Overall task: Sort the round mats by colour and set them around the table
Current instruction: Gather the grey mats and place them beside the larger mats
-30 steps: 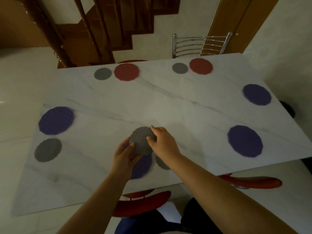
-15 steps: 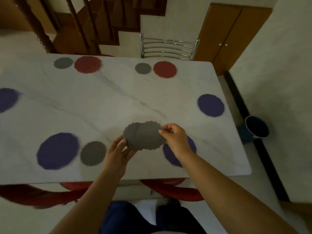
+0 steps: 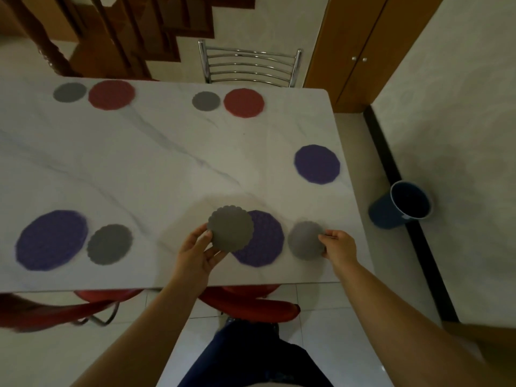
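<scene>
Mats of grey fill both hands: the left hand (image 3: 195,255) grips one grey mat (image 3: 230,229) by its near rim, raised over a purple mat (image 3: 265,241) near the tabletop's (image 3: 156,163) front edge. The right hand (image 3: 339,247) pinches a second grey mat (image 3: 305,241) by its right rim, just beside that purple mat; whether it touches the surface is unclear. Further left lie a near-left purple mat (image 3: 51,240) and a near-left grey mat (image 3: 109,244) side by side. A right-edge purple mat (image 3: 317,164) lies alone, and two red mats (image 3: 111,94) (image 3: 243,103) line the far edge.
</scene>
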